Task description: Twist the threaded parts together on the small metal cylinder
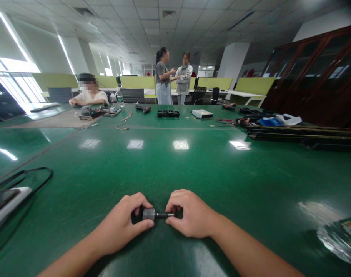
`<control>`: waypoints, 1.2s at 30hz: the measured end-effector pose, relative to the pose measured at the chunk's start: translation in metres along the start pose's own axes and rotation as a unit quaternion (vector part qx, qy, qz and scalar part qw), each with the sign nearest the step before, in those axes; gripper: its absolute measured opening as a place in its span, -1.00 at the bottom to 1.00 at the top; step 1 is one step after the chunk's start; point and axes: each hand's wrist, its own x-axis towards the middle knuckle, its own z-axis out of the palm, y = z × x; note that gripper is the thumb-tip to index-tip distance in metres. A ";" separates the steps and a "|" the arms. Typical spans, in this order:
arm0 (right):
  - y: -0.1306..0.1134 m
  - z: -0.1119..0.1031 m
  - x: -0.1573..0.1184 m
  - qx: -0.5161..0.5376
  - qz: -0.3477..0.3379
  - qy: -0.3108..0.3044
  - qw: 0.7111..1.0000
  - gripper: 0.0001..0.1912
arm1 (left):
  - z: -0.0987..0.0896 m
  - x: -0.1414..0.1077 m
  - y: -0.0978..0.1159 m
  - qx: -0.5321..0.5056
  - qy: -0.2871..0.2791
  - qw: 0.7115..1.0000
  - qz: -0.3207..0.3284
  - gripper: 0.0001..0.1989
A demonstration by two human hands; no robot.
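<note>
A metal shaft tool (148, 214) lies lengthwise from left to right, low over the green table (175, 165). Its left end is a short, wide grey cylinder; a thin dark shank runs from it to the right. I cannot tell its exact kind. The thumb and fingers of my left hand (125, 217) close around the cylinder. My right hand (189, 213) pinches the shank's tip between thumb and forefinger. Both hands are at the table surface, a short gap apart. My left fingers hide part of the cylinder's far end.
A clear ribbed container (333, 240) stands at the right edge. On the left lie a white-edged device (10, 207) and a black cable (45, 182). Across the table are a power drill (143, 109), a white box (202, 114) and dark rails (290, 132). Several people are beyond.
</note>
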 end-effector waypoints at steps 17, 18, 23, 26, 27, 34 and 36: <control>0.007 -0.004 0.000 0.009 0.025 -0.002 1.000 -0.90 | 0.003 0.000 -0.006 0.010 0.002 1.000 0.002 -0.81; 0.005 -0.003 0.000 0.015 0.023 0.000 1.000 -0.91 | 0.003 0.000 -0.006 0.010 0.001 1.000 0.003 -0.82; -0.005 0.002 0.000 0.055 -0.005 -0.002 0.998 -0.69 | 0.006 -0.001 -0.009 0.009 0.013 1.000 0.009 -0.79; -0.007 0.005 -0.001 0.068 -0.007 0.006 0.998 -0.66 | 0.006 -0.001 -0.009 0.007 0.015 1.000 0.009 -0.77; -0.008 0.005 -0.001 0.069 -0.006 0.010 0.998 -0.68 | 0.006 -0.001 -0.008 0.006 0.013 1.000 0.008 -0.76; -0.006 0.006 0.000 0.060 -0.005 0.014 0.998 -0.79 | 0.004 0.001 -0.006 0.003 0.011 1.000 0.011 -0.87; -0.006 0.006 0.001 0.050 -0.008 0.012 0.999 -0.81 | 0.005 0.001 -0.006 0.009 0.009 1.000 0.010 -0.85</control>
